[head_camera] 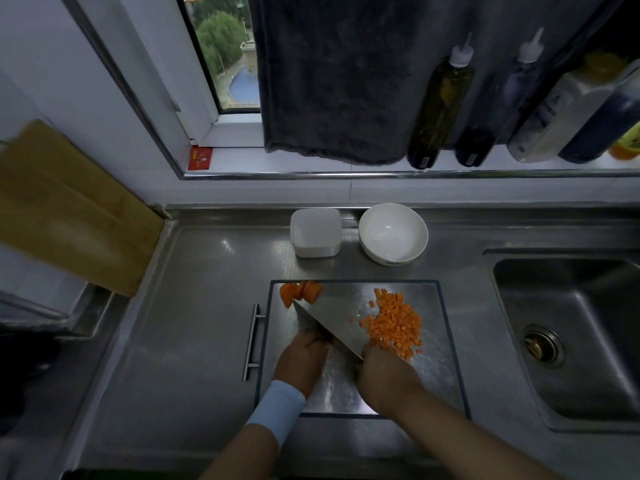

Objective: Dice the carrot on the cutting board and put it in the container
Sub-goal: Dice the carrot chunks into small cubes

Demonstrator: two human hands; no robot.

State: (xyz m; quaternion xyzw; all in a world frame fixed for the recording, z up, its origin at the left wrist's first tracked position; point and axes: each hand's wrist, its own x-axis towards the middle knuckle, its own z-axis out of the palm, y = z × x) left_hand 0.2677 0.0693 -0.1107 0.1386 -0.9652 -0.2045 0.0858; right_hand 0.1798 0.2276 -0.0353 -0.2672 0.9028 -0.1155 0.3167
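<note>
Carrot dice [393,325] piled | right hand [384,375] hides cleaver [332,320] handle | left hand [303,358] fingertips unclear

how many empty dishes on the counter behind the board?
2: a square container on the left and a round white bowl just right of it, both behind the board. Nothing seems to hide another.

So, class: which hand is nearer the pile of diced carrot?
Right. The right hand sits just below the carrot pile; the left hand lies farther, beyond the knife.
</note>
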